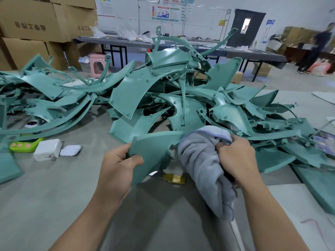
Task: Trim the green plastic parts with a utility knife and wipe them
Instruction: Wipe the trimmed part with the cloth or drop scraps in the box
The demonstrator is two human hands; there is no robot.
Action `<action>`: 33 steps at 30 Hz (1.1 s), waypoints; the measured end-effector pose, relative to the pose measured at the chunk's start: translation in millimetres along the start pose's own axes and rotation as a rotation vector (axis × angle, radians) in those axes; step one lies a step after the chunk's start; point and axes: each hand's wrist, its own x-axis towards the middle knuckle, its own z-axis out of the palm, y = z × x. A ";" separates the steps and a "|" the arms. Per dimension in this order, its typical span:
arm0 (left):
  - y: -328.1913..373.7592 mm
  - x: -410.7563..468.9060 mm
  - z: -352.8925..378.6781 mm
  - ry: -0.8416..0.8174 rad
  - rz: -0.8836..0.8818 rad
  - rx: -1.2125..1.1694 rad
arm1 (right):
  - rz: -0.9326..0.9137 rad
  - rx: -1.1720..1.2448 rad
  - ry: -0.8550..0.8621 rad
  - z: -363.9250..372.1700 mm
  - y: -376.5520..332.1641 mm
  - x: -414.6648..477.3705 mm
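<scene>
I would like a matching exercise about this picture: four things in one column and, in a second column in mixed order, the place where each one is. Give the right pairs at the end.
Column one
1. curved green plastic part
2. grey terry cloth
3. white rectangular power adapter
4. pink plastic stool

Column two
A. lies on the grey table, at the left
B. bunched in the right hand
C. stands beyond the table, near the cardboard boxes
D. gripped by the left hand

Pairs: 1-D, 2-B, 3-A, 4-C
</scene>
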 end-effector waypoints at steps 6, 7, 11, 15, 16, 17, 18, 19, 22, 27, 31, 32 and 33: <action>1.6 11.1 -13.4 0.194 -0.243 -0.326 | 0.122 0.237 0.099 -6.6 2.5 4.1; 1.0 12.9 -15.4 0.210 -0.284 -0.363 | 0.136 0.250 0.087 -7.1 2.1 4.4; -0.8 15.5 -15.7 0.267 -0.313 -0.359 | 0.214 0.407 0.109 -7.9 0.3 3.5; -2.2 16.8 -17.3 0.456 -0.239 -0.313 | 0.185 0.586 0.121 -11.0 -1.4 0.7; -2.9 17.8 -18.4 0.508 -0.215 -0.291 | 0.154 0.628 0.079 -11.6 -2.8 -0.4; -2.9 18.2 -19.5 0.550 -0.192 -0.268 | 0.131 0.665 0.047 -11.7 -4.1 -1.6; -3.4 18.6 -20.5 0.583 -0.170 -0.241 | 0.115 0.699 0.036 -11.9 -4.6 -2.7; -4.1 18.8 -21.3 0.609 -0.155 -0.208 | 0.105 0.736 0.046 -12.3 -4.7 -3.7; -2.7 18.5 -28.6 0.671 -0.157 -0.079 | 0.130 0.960 0.105 -18.5 -8.2 -5.7; -6.1 26.1 -38.4 0.628 -0.293 -0.155 | 0.220 0.714 -0.064 -45.8 -7.1 3.9; -12.9 26.4 -15.2 0.353 -0.525 -0.305 | 0.237 0.717 -0.172 -27.5 -21.8 -9.5; -14.3 24.3 -8.1 0.267 -0.569 -0.302 | 0.229 0.778 -0.217 -19.8 -27.3 -17.0; -15.5 21.7 -0.8 0.187 -0.582 -0.290 | 0.216 0.787 -0.268 -11.4 -32.4 -22.2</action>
